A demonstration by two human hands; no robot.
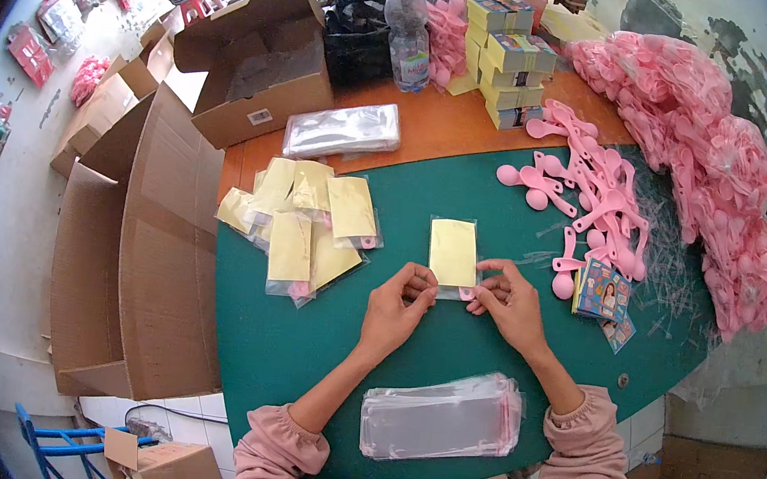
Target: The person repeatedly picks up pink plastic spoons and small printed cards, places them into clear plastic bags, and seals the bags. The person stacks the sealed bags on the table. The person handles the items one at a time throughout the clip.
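A clear plastic packet with a pale yellow card [453,251] in it lies on the green mat in front of me. My left hand [401,307] is closed at its lower left corner, fingers curled and pinching the edge. At the lower right, my right hand [511,305] has thumb and fingers bent about the packet's edge, beside a bit of pink showing at the bottom. Nearer my body is a stack of clear plastic bags [438,420]. Filled packets with yellow cards [291,245] lie in a loose pile to the left.
Pink plastic spoons [598,204] are heaped at the right, beside printed cards [602,290] and clear scraps. A big bag of pink spoons [703,135] lines the far right. Behind stand card stacks [518,55], a water bottle [408,37] and a plastic-wrapped bundle [342,131]. Cardboard boxes [172,242] flank the left.
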